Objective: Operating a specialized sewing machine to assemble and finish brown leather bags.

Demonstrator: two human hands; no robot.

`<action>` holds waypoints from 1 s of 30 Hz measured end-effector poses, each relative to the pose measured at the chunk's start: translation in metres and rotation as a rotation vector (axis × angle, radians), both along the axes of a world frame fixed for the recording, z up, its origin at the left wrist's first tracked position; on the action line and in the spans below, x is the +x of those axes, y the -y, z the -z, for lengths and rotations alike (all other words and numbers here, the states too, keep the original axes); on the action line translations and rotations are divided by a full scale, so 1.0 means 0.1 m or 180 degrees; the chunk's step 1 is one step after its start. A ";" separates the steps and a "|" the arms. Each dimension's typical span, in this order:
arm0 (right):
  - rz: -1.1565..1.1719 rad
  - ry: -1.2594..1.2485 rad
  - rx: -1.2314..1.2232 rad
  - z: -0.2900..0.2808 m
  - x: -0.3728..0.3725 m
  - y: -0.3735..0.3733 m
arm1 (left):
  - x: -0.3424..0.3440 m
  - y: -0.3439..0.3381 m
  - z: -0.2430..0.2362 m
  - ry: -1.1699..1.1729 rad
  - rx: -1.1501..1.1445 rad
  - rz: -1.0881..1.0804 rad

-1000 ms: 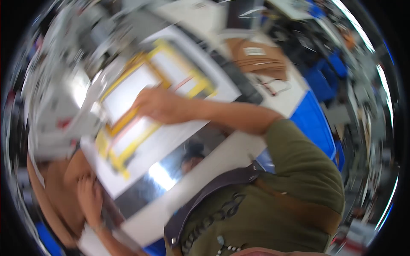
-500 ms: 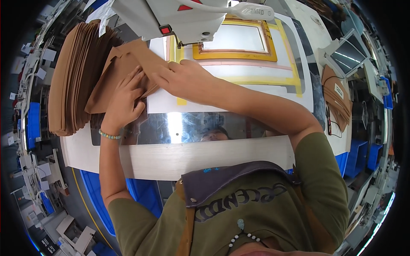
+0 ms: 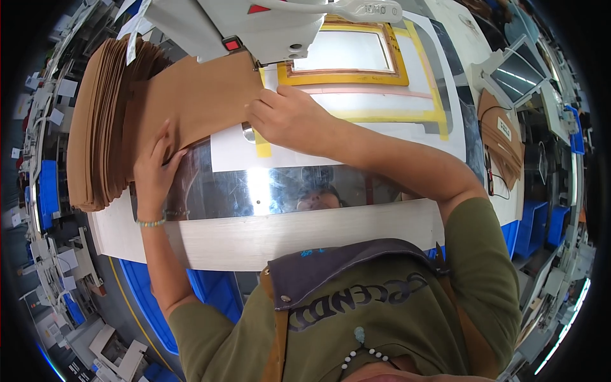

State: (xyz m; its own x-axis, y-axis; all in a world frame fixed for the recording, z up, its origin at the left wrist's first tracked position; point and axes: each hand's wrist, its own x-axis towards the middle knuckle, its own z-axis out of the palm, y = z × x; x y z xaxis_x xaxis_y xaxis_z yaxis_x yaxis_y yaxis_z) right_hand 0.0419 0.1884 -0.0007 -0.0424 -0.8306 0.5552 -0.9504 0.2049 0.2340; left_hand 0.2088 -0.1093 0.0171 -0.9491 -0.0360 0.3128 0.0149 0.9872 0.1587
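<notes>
A brown fabric panel (image 3: 197,92) lies flat and spread out between a thick stack of similar brown panels (image 3: 95,127) and the white machine head (image 3: 267,28). Its right corner is pinched by my right hand (image 3: 289,124), with fingers curled together just in front of the machine head. My left hand (image 3: 154,169) is at the panel's near left edge, beside the stack; its fingers are apart, and the fingertips rest on or just over the fabric. The panel's far edge runs up to the machine head.
A yellow-bordered frame (image 3: 400,63) lies right of the machine head on a white sheet marked with yellow tape (image 3: 382,116). A shiny metal plate (image 3: 229,191) stretches along the near side. More brown pieces (image 3: 499,137) sit at the far right, below a tilted screen (image 3: 517,73).
The brown panel, folded and bunched before, now lies open and flat. My right hand has moved slightly right with its corner; my left hand has drawn back left and nearer.
</notes>
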 end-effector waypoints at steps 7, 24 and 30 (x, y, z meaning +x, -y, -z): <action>-0.0052 -0.0177 -0.0106 0.04 -0.10 -0.01 | 0.59 0.46 0.15 -0.0173 -0.0673 -0.0283; 0.0803 0.0016 0.0359 -0.19 -0.56 -1.79 | -1.00 -0.32 0.11 -0.0525 -0.0832 0.1272; 0.0937 0.0130 0.0128 -0.18 -0.50 -1.92 | -1.13 -0.31 0.15 -0.0595 -0.0910 0.0876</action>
